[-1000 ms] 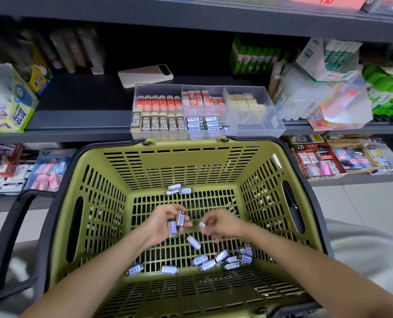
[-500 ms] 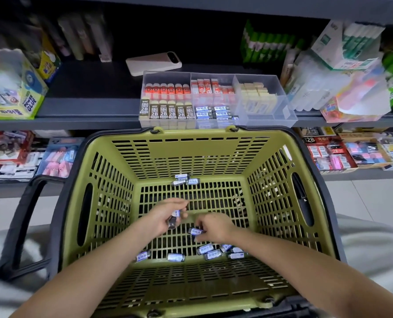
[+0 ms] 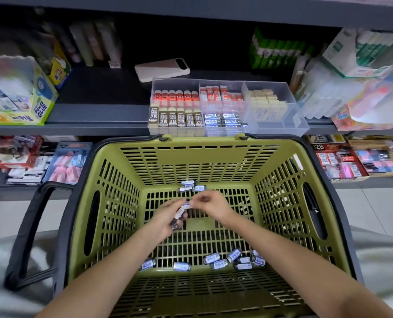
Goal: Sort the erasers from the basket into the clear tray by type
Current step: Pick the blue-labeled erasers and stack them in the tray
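Both my hands are inside the green basket (image 3: 216, 154), above its slotted floor. My left hand (image 3: 165, 220) grips a small bundle of blue-and-white sleeved erasers (image 3: 178, 216). My right hand (image 3: 210, 204) pinches one more eraser (image 3: 186, 205) against the top of that bundle. Several loose erasers (image 3: 227, 260) of the same kind lie along the basket's near edge, and three more erasers (image 3: 189, 186) sit by its far wall. The clear tray (image 3: 280, 127) stands on the shelf behind the basket, holding rows of orange, 2B, blue and cream erasers in separate compartments.
A white power bank (image 3: 162, 68) lies on the shelf behind the tray. Glue boxes (image 3: 19, 99) stand at the left, stationery packs (image 3: 356, 88) at the right. The basket's dark handle (image 3: 28, 235) hangs down on the left. A lower shelf holds more packaged goods (image 3: 346, 161).
My right hand picked an eraser off the basket floor and rose with it to my left hand's bundle. The view shifted slightly upward.
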### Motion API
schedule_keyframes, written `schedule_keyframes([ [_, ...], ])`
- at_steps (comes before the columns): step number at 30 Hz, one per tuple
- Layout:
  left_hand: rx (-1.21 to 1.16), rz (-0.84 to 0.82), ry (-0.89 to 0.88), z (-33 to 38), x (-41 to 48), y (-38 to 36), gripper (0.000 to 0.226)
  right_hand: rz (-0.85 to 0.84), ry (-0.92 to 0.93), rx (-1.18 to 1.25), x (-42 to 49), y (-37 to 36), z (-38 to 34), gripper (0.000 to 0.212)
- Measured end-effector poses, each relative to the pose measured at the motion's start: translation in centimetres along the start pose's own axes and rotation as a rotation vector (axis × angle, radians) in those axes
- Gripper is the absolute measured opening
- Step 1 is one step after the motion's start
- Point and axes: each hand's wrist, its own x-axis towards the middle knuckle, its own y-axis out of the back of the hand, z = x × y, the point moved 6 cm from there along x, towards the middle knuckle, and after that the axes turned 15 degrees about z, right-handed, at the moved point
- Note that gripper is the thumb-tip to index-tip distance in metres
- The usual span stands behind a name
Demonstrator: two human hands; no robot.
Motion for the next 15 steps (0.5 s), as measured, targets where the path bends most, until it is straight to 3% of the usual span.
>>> schedule_keyframes([
  [2, -0.081, 0.012, 0.048, 0.3, 0.4, 0.5, 0.016, 0.199, 0.070, -0.233, 1.8, 1.1, 0.3, 0.025],
  [5, -0.173, 0.011, 0.108, 0.9, 0.9, 1.0, 0.014, 0.345, 0.185, -0.489, 3.1, 1.0, 0.5, 0.026],
  [9, -0.234, 0.031, 0.114, 1.7, 1.4, 1.8, 0.017, 0.381, 0.326, -0.780, 3.2, 0.2, 1.2, 0.022],
  [12, -0.222, 0.042, 0.113, 1.9, 1.7, 2.0, 0.020, 0.361, 0.325, -0.791, 3.3, 0.4, 1.9, 0.024],
  [15, -0.274, 0.027, 0.183, 1.4, 2.2, 2.0, 0.013, 0.380, 0.350, -0.539, 2.8, 1.2, 1.9, 0.020],
])
